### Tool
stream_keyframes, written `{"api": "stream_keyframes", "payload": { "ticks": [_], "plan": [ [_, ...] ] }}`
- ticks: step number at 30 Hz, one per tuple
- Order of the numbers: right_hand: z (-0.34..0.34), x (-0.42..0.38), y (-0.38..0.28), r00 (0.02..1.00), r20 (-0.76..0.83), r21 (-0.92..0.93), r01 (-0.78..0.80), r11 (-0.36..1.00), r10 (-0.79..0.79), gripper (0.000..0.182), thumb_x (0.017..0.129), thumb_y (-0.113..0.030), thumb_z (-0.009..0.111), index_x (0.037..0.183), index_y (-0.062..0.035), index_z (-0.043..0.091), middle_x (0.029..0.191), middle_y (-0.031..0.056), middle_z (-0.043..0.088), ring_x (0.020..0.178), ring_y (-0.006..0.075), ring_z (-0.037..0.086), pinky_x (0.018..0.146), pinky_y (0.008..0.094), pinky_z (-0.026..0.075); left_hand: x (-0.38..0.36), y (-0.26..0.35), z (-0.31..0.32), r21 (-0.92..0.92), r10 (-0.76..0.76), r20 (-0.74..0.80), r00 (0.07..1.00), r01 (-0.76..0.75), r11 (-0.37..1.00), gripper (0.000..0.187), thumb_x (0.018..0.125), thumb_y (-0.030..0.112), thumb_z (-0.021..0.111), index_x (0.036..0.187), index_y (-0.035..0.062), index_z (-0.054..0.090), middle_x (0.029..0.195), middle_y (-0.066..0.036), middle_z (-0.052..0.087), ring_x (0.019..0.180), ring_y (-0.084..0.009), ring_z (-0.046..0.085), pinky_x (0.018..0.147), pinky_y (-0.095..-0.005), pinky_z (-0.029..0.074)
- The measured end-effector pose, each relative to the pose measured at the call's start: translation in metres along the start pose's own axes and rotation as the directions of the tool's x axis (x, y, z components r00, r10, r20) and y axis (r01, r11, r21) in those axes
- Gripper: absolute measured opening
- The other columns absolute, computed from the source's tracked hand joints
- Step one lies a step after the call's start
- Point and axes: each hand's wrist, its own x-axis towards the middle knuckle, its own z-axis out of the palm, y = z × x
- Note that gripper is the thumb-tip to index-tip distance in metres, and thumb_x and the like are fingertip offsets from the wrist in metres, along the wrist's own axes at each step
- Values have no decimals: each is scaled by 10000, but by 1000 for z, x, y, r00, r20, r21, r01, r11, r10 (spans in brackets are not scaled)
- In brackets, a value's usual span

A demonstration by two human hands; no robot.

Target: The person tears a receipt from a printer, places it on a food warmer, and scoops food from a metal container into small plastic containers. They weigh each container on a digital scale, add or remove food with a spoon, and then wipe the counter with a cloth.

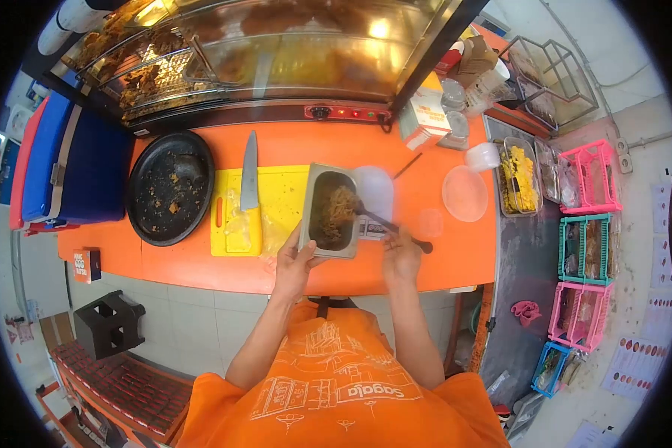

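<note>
My left hand [295, 261] grips the lower left rim of a steel food pan [311, 213], tilted above the orange counter. Brown shredded food [339, 211] lies inside the pan. In my right hand [402, 257] is the handle of a dark spoon [377, 218], whose head reaches into that food. Behind the pan's right side sits a whitish scale [375, 193], partly hidden. Under the pan's left side is a yellow cutting board [285, 179] with a large knife [249, 172] on it. A clear plastic bag [274, 237] lies by my left hand.
A round black tray [134, 187] with crumbs stands left on the counter [179, 261]. Along the back runs a heated display case [239, 112]. To the right are a clear round lid [465, 194], a container of yellow pieces [520, 179] and several coloured baskets [586, 249].
</note>
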Motion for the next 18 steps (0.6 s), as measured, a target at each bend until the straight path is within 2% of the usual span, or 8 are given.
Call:
{"api": "stream_keyframes", "payload": {
  "ticks": [2, 4, 6, 7, 8, 10, 16, 18],
  "plan": [
    [-2, 13, -11, 998, -10, 30, 64, 998, -63, 208, 939, -174, 556, 1001, 22, 590, 908, 69, 600, 749, 142, 554, 686, 267, 466, 6, -9, -9, -36, 1, -29, 1000, -2, 999, 483, 931, 39, 495, 1393, 40, 353, 1253, -90, 534, 1049, -184, 592, 800, -300, 569],
    [-4, 30, -22, 992, -26, 56, 123, 991, -122, 218, 943, -180, 551, 1005, 25, 589, 905, 63, 591, 746, 140, 548, 689, 266, 463, 9, -17, -16, 145, 117, -6, 993, -115, 983, 469, 931, 43, 494, 1383, 46, 369, 1233, -88, 549, 1025, -176, 605, 775, -288, 574],
    [-7, 50, -30, 944, -49, -182, 313, 932, -327, 252, 943, -186, 553, 1029, 49, 580, 878, 47, 582, 734, 121, 529, 691, 259, 459, 7, -16, -20, 115, 93, -84, 992, -83, 990, 473, 930, 39, 494, 1385, 52, 366, 1202, -85, 568, 1006, -172, 613, 768, -286, 578],
    [-9, 56, -34, 896, 48, -487, 406, 773, -441, 263, 947, -192, 548, 1041, 49, 591, 840, 34, 581, 744, 109, 529, 709, 259, 449, 7, -17, -25, 78, 91, -94, 991, -84, 993, 487, 931, 33, 487, 1396, 53, 345, 1182, -90, 577, 981, -168, 623, 761, -290, 581],
    [-9, 61, -33, 896, 44, -489, 405, 772, -442, 263, 947, -192, 548, 1041, 49, 591, 840, 34, 581, 744, 109, 529, 709, 259, 449, 6, -18, -29, 79, 87, -92, 992, -80, 994, 487, 931, 33, 487, 1396, 53, 345, 1182, -90, 577, 981, -168, 623, 761, -290, 581],
    [-11, 72, -27, 841, 272, -667, 515, 538, -468, 204, 926, -148, 574, 994, 36, 629, 837, 31, 606, 775, 123, 551, 724, 266, 448, 4, -19, -35, 28, 99, -114, 989, -96, 995, 502, 932, 27, 477, 1407, 48, 317, 1179, -97, 577, 974, -171, 627, 763, -298, 582],
    [-12, 86, -9, 571, 713, -587, 803, 97, -408, 116, 871, -52, 599, 944, 15, 659, 843, 97, 649, 784, 174, 572, 701, 290, 458, -7, -5, -36, -68, -21, -239, 971, 5, 998, 503, 931, 19, 471, 1409, 42, 313, 1199, -104, 567, 966, -179, 634, 778, -307, 583],
    [0, 78, -17, 585, 679, -594, 793, 137, -444, 115, 873, -55, 599, 944, 10, 661, 852, 98, 654, 785, 178, 579, 710, 291, 462, -9, -3, -34, -78, -11, -263, 965, -10, 997, 501, 930, 19, 474, 1406, 41, 318, 1200, -104, 567, 967, -180, 635, 781, -307, 583]
  ]
}}
